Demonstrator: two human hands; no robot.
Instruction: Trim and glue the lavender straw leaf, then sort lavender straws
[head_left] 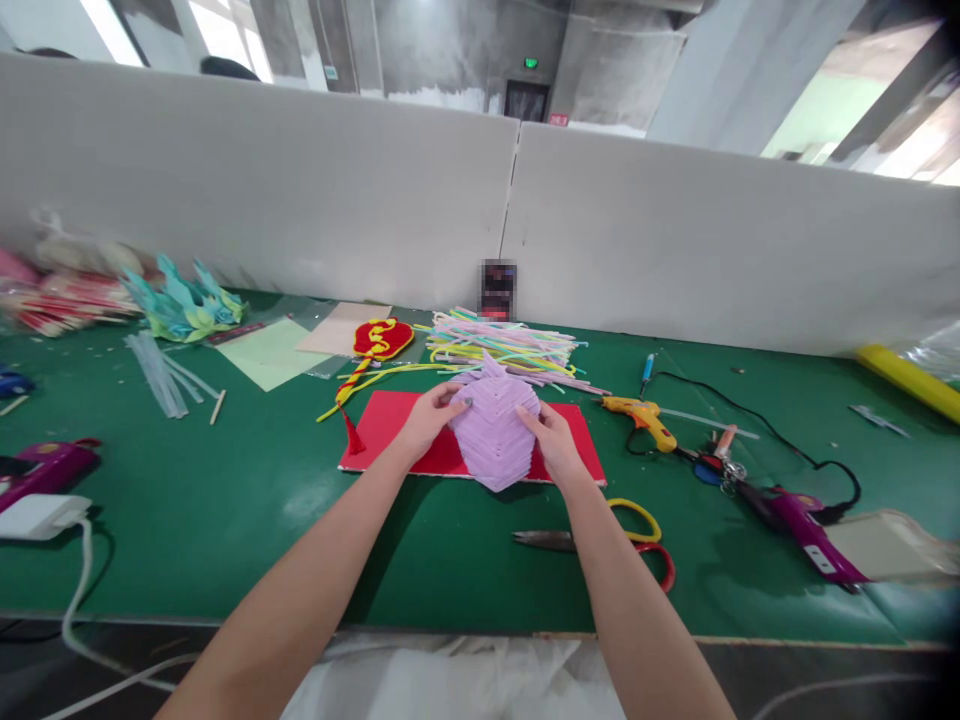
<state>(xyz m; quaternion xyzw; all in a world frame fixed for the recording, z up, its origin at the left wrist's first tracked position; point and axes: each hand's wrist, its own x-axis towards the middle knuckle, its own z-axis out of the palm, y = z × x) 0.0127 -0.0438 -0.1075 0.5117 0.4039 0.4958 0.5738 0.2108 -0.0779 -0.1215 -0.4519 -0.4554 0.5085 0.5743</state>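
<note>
A lilac leaf shape made of pipe cleaners (495,435) is held up in front of me, its pointed tip facing away. My left hand (435,415) pinches its left edge, thumb on top. On the opposite edge, my right hand (553,440) grips it the same way. Beneath lies a red board (390,425). Just beyond is a heap of pastel pipe cleaners (510,340). A red and yellow fan-shaped piece (382,340) with a red tassel (353,436) rests at the board's left. Scissors (547,540) with yellow and red handles lie partly under my right forearm.
To the right are a yellow glue gun (649,420) with its cord and a purple power strip (814,535). Leftward lie clear glue sticks (161,375), a pale green sheet (274,352) and a turquoise craft piece (184,300). A white partition (262,190) stands behind the green table (262,550).
</note>
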